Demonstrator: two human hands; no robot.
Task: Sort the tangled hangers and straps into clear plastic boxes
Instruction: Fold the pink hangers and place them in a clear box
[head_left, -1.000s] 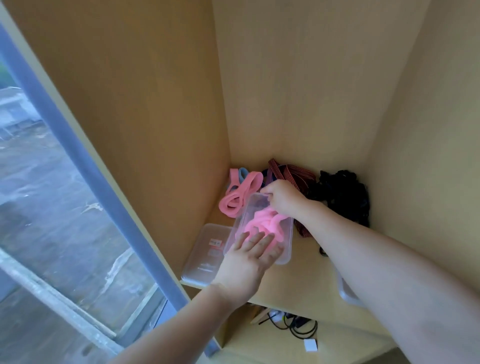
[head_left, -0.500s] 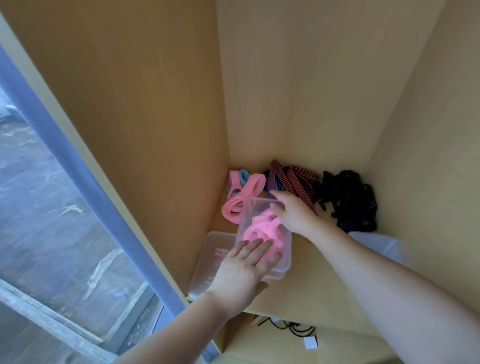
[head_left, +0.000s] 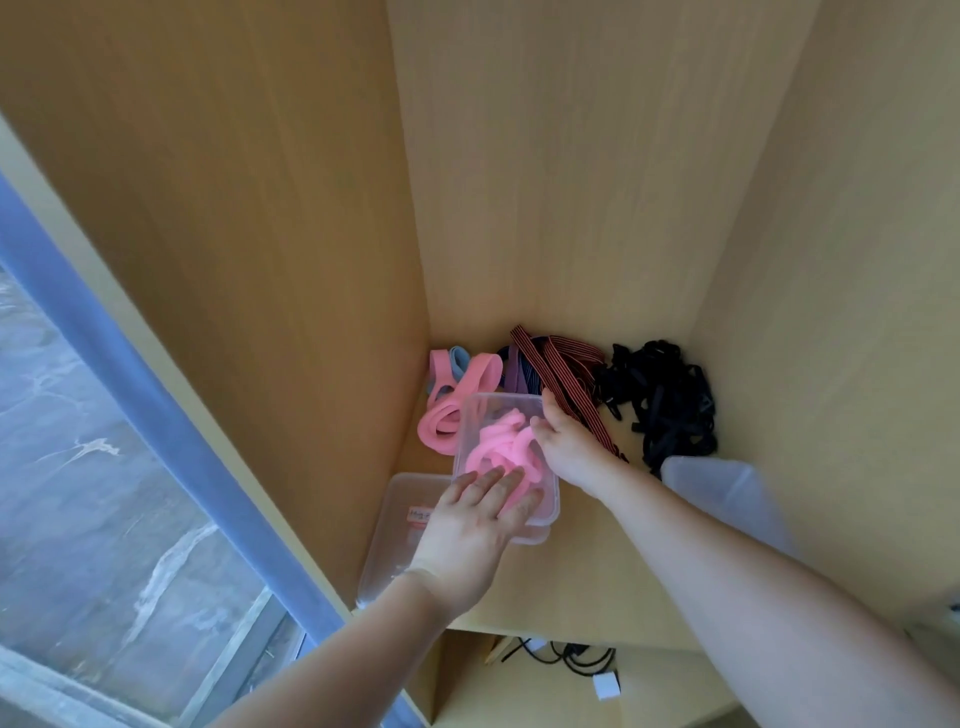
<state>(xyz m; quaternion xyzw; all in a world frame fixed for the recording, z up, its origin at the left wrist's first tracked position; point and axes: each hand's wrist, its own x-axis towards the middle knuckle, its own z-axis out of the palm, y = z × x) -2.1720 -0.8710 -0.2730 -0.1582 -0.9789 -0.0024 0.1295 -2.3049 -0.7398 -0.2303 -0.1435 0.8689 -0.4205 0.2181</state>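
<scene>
Both hands tend the clear plastic box (head_left: 485, 415), lower centre: left hand (head_left: 467, 525) presses straight-fingered on the pink straps (head_left: 501, 449), right hand (head_left: 569, 449) grips the rim; press evenly so loops stay in.

Left hand (head_left: 478, 525) flat, fingers straight; right hand (head_left: 569, 449) curled.

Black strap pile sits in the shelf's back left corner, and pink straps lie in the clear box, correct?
No. The head view shows the black strap pile in the back right corner; pink straps do lie in the clear box.
</scene>
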